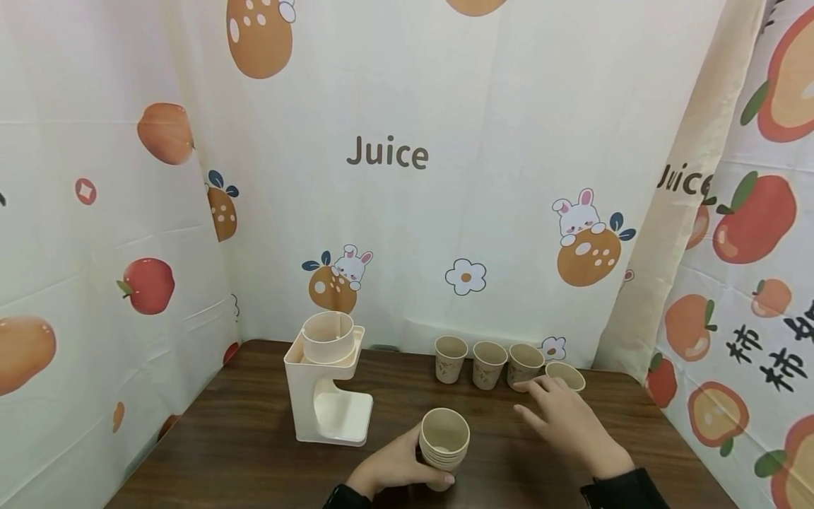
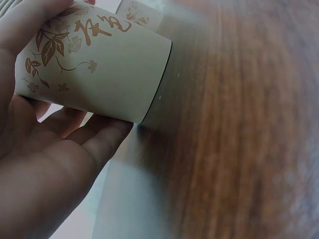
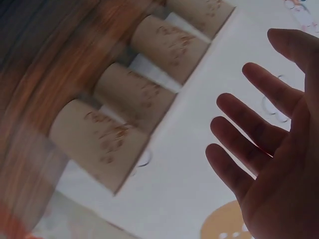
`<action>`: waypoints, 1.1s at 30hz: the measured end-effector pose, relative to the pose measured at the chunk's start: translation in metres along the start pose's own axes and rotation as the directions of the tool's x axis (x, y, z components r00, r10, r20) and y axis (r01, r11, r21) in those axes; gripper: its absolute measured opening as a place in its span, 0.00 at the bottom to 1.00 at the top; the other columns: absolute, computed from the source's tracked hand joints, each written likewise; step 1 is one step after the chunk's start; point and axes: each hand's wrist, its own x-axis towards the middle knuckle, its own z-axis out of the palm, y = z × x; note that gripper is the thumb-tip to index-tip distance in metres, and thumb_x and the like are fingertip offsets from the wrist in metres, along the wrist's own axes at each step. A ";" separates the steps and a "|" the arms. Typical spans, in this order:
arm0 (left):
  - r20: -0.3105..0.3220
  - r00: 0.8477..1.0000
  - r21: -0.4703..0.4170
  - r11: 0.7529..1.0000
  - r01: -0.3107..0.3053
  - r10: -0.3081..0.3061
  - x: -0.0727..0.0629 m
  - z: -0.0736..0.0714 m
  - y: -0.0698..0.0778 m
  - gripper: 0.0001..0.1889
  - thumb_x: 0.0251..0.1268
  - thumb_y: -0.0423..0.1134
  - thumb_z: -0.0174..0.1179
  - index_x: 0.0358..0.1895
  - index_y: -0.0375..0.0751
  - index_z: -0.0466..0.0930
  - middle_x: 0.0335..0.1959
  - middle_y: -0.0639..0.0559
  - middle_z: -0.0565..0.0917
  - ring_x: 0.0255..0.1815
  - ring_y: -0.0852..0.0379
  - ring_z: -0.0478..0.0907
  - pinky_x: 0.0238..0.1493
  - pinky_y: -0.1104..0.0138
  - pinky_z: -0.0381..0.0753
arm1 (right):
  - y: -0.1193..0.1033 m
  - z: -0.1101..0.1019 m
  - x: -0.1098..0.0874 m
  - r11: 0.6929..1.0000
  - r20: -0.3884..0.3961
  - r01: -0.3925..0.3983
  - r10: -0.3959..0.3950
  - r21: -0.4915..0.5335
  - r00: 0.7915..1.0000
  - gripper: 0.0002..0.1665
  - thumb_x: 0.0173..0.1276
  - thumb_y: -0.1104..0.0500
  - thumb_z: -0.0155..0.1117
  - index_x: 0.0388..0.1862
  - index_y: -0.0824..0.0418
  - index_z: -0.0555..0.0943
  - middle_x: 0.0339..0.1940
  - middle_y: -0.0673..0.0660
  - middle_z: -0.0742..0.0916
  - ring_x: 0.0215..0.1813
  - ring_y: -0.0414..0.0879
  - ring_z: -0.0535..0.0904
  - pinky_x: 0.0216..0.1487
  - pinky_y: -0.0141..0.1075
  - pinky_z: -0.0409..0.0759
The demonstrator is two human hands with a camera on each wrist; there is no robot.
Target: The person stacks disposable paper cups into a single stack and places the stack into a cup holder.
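A stack of beige paper cups (image 1: 444,442) stands near the front of the table, mouths up. My left hand (image 1: 396,463) grips it from the left, thumb and fingers curled around the side; the left wrist view shows the brown leaf print on the cup wall (image 2: 99,64). Along the back right, several single paper cups (image 1: 490,366) stand upright in a row. My right hand (image 1: 568,420) is just in front of the rightmost cup (image 1: 568,372) and partly hides it. In the right wrist view its fingers (image 3: 254,119) are spread, apart from the cups, with nothing held.
A white stand (image 1: 304,413) with a round cylinder (image 1: 328,338) on top and a flat base plate is at the left of the dark wooden table (image 1: 248,424). Fruit-printed curtains (image 1: 407,233) hang behind and on both sides.
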 end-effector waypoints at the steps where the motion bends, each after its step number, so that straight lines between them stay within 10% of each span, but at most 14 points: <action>1: 0.000 1.000 -0.001 1.000 0.002 -0.002 0.000 0.000 0.000 0.40 0.55 0.38 0.76 0.70 0.57 0.65 0.60 0.55 0.79 0.65 0.53 0.72 0.67 0.47 0.60 | 0.004 0.001 0.000 1.000 -0.007 -0.008 0.008 -0.006 1.000 0.17 0.65 0.51 0.73 0.51 0.54 0.85 0.46 0.53 0.84 0.49 0.54 0.79 0.48 0.52 0.78; 17: 0.001 0.999 -0.018 0.999 -0.032 0.032 0.002 0.000 0.000 0.39 0.56 0.37 0.75 0.70 0.56 0.66 0.60 0.52 0.79 0.64 0.52 0.73 0.66 0.58 0.63 | 0.057 0.023 -0.006 0.984 -0.198 -0.167 0.152 -0.065 0.968 0.18 0.63 0.56 0.73 0.47 0.64 0.83 0.44 0.65 0.84 0.44 0.67 0.78 0.39 0.61 0.76; 33: 0.000 0.999 -0.013 0.999 -0.032 0.032 0.002 0.000 -0.003 0.39 0.55 0.37 0.76 0.70 0.56 0.66 0.61 0.47 0.79 0.64 0.50 0.73 0.66 0.58 0.63 | 0.077 0.034 0.000 0.936 -0.022 -0.345 0.345 -0.072 0.938 0.36 0.69 0.46 0.68 0.64 0.72 0.74 0.56 0.78 0.75 0.55 0.77 0.70 0.47 0.66 0.73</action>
